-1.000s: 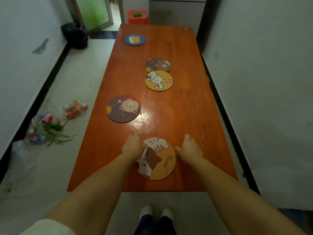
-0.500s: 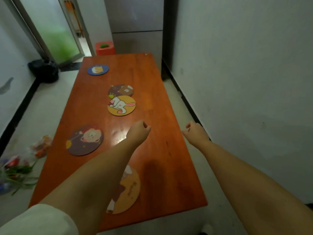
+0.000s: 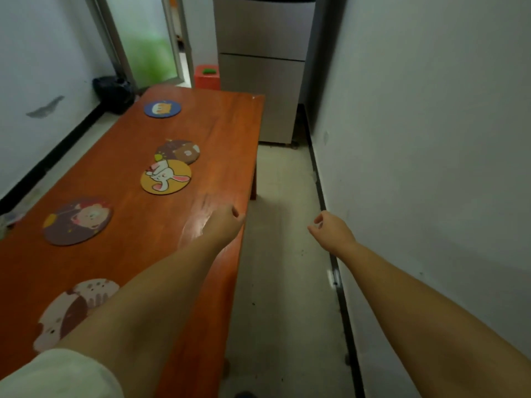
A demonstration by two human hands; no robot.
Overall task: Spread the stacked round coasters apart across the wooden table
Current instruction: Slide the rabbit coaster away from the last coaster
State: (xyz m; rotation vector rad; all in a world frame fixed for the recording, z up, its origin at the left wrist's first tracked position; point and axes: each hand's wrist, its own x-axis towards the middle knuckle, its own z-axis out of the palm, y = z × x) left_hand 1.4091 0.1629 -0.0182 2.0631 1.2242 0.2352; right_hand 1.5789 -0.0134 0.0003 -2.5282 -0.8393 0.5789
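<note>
Several round coasters lie apart on the wooden table (image 3: 120, 254): a blue one (image 3: 162, 108) at the far end, a brown bear one (image 3: 179, 151) touching a yellow rabbit one (image 3: 165, 176), a dark lion one (image 3: 77, 220), and a cat one (image 3: 70, 310) nearest me, partly hidden by my left forearm. My left hand (image 3: 222, 224) hovers over the table's right edge, fingers curled, holding nothing. My right hand (image 3: 330, 229) is raised over the floor to the right of the table, fingers loosely curled and empty.
A grey fridge (image 3: 258, 67) stands beyond the table's far right corner, with a red stool (image 3: 207, 77) beside it. A black bag (image 3: 113, 91) sits on the floor near the glass door (image 3: 149, 38). A white wall (image 3: 431, 139) runs close along the right.
Both hands have let go of the cat coaster and risen off the table. The view has swung to the right, so the table now sits at the left and my right hand is over the floor.
</note>
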